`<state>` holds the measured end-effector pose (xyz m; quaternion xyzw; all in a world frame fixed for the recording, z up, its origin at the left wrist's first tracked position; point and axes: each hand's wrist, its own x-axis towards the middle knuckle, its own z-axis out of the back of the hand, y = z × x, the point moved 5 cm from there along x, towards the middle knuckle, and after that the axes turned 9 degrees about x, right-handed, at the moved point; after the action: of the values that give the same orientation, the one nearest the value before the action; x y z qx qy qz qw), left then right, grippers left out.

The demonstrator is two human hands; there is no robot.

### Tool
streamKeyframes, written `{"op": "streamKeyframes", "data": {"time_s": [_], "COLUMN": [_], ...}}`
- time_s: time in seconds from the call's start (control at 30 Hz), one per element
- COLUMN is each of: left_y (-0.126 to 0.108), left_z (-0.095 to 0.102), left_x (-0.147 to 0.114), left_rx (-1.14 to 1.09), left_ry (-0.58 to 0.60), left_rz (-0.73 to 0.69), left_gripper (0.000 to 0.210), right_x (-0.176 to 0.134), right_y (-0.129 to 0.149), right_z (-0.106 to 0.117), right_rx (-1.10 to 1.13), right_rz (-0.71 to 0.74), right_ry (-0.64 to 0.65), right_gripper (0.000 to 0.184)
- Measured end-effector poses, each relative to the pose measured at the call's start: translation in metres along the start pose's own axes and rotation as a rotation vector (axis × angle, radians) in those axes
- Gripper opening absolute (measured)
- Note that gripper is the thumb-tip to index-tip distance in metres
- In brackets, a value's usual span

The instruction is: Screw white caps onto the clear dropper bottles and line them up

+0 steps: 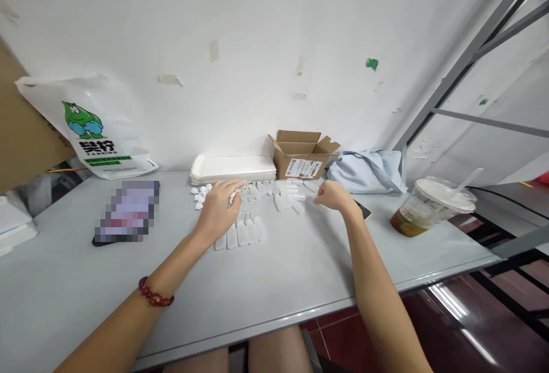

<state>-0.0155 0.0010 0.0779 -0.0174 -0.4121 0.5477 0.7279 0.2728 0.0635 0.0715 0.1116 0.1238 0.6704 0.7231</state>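
White plastic bag [100, 127] with a green cartoon print stands at the far left, against the wall. Phone [128, 210], screen blurred out, lies on the table [295, 270] in front of it. Next, a small cluster of white caps [198, 197], just beside the left hand [217, 208].

Left hand: palm down, grip loosely curved, thumb and forefinger apart; something white shows between them, but cannot tell whether it is held. Bead bracelet [156, 293] on that wrist. Stack of white trays [234, 167] lies behind the hand. Five clear pieces [242, 234] lie side by side in a row near the thumb, white loops above them.

Further right, cardboard box [300, 158], flaps up; loose clear parts [282, 201] scattered in front.

Right hand [333, 195]: fingers curled together near those parts; hold cannot be confirmed. Dark flat object [363, 209] partly behind its wrist, pale blue bag [369, 170] beyond, drink cup [424, 207] at far right.

Judgement: step in hand appears to be handling small parts by fingertip. Next move calls for a light pinch, leaving the row undisturbed.
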Motion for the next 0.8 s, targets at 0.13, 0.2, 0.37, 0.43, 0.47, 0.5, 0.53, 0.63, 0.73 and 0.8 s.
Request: {"op": "streamKeyframes", "data": {"time_s": [0.13,0.2,0.37,0.43,0.47,0.5,0.53,0.63,0.73,0.8], "left_y": [-0.012,-0.015,-0.016,-0.016,-0.016,-0.016,-0.015,-0.016,-0.016,-0.017], "left_z": [0.001,0.003,0.009,0.009,0.009,0.009,0.009,0.008,0.008,0.009], "left_x": [-0.004,-0.005,-0.005,-0.006,-0.006,-0.006,-0.006,-0.007,-0.007,-0.007], "left_rx": [-0.198,-0.288,-0.263,-0.243,-0.233,-0.217,-0.193,-0.107,-0.071,-0.051], "left_ry": [0.017,0.007,-0.066,-0.083,-0.097,-0.113,-0.126,-0.12,-0.102,-0.104], "left_rz": [-0.034,-0.006,0.031,0.023,0.02,0.017,0.012,0.005,0.038,0.071], "left_gripper": [0.018,0.013,0.009,0.01,0.011,0.011,0.012,0.015,0.011,0.004], "right_x": [-0.012,-0.023,-0.049,-0.053,-0.055,-0.055,-0.056,-0.057,-0.057,-0.056], "right_y": [0.029,0.05,0.096,0.103,0.104,0.105,0.105,0.106,0.106,0.105], "right_z": [0.015,0.01,-0.016,-0.027,-0.031,-0.034,-0.036,-0.039,-0.04,-0.041], "right_rx": [0.675,1.001,1.318,1.364,1.377,1.386,1.389,1.373,1.364,1.366], "right_rz": [0.3,0.406,0.463,0.436,0.425,0.419,0.418,0.421,0.395,0.373], "right_ry": [-0.156,-0.048,0.173,0.2,0.208,0.218,0.235,0.305,0.308,0.304], "right_gripper": [0.017,0.022,0.03,0.032,0.032,0.031,0.03,0.028,0.028,0.029]}}
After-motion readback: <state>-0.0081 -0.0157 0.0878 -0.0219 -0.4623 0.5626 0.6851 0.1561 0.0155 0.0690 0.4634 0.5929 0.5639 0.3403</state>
